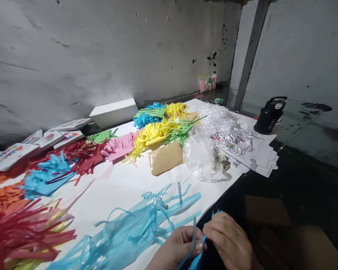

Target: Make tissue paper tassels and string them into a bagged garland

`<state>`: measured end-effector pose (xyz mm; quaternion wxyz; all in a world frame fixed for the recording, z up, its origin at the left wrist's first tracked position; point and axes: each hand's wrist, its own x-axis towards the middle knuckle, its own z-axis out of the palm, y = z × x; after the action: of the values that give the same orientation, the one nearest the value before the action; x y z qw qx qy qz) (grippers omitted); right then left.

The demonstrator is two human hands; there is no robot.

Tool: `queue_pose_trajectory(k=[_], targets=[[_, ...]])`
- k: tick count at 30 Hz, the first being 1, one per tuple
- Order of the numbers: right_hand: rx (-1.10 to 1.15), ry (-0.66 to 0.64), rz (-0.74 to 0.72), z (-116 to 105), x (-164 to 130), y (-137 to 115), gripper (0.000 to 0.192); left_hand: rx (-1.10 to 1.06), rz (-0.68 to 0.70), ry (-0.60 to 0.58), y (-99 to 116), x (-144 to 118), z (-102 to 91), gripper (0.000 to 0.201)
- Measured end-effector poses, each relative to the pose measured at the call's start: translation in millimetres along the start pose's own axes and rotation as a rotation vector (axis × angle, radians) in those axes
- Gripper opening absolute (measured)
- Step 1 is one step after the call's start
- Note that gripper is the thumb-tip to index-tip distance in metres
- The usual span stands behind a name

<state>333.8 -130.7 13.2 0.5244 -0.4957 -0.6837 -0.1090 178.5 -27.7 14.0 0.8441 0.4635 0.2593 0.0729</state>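
My left hand [178,247] pinches a piece of blue fringed tissue paper [196,260] at the table's front edge, thumb against fingers. Beside it, my right hand [228,238] has its fingers curled around the upper part of the same blue paper. One narrow strip sticks up past my left thumb, and small blue tips show above my right knuckles. Just left of my hands, light blue fringed tissue paper [126,234] lies loosely spread on the white paper sheet [101,198].
Fringed paper bundles in red [25,232], yellow [156,133] and pink [121,146] lie left and behind. A brown packet [166,158], a clear plastic bag [199,157], white string [219,120], a white box [114,112] and a black bottle [269,116] stand farther back.
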Motion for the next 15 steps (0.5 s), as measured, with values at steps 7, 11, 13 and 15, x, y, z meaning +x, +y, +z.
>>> queue_pose_trajectory(k=[7,11,13,15], targets=[[0.26,0.002,0.287,8.6,-1.6,-10.6,0.025,0.191,0.374,0.214,-6.4,-2.4,7.3,0.034],[0.209,0.022,0.325,15.9,-14.4,-9.8,0.023,0.408,0.443,0.261,-4.4,-6.1,5.8,0.035],[0.151,0.023,0.31,19.3,-22.2,-7.9,0.026,0.561,0.477,0.259,-0.5,-9.3,2.9,0.029],[0.037,0.051,0.275,22.5,-28.1,-6.7,0.03,0.721,0.536,0.257,3.4,-11.5,-0.3,0.017]])
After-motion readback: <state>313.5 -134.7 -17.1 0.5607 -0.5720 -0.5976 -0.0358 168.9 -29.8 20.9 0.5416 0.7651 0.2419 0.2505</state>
